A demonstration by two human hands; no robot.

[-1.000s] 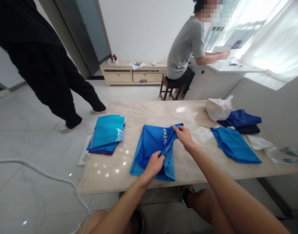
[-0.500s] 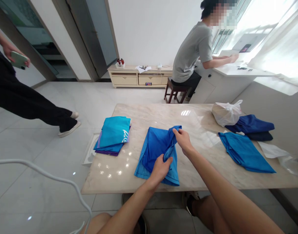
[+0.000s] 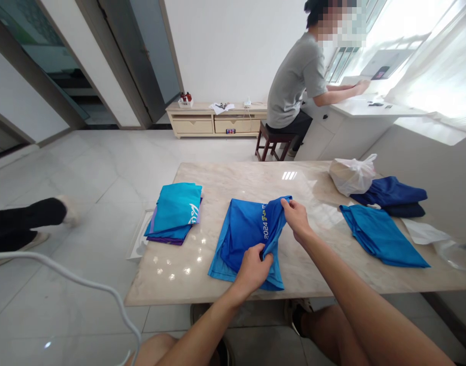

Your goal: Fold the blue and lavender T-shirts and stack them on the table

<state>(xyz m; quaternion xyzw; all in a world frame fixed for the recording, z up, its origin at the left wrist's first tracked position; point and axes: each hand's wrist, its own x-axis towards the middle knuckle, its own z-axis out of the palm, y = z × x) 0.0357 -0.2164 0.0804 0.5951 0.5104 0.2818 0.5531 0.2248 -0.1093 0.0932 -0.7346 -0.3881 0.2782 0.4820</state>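
Observation:
A blue shirt, partly folded, lies on the marble table in front of me. White and yellow lettering, including "2024", shows on its raised right part. My right hand pinches the far right corner of the fabric. Lower down, my left hand grips the shirt's right edge between thumb and fingers. To the left sits a stack of folded shirts, turquoise on top with white script, blue and purple beneath. Another folded blue shirt lies on the right.
A white plastic bag and dark blue clothing are at the table's right end. A white cable curves across the lower left. Beyond the table a person sits on a stool; another person's legs show at left.
My right hand has drawn the shirt's corner rightward, spreading the fold so the lettering shows. My left hand has shifted slightly right. The standing person at left has moved mostly out of view.

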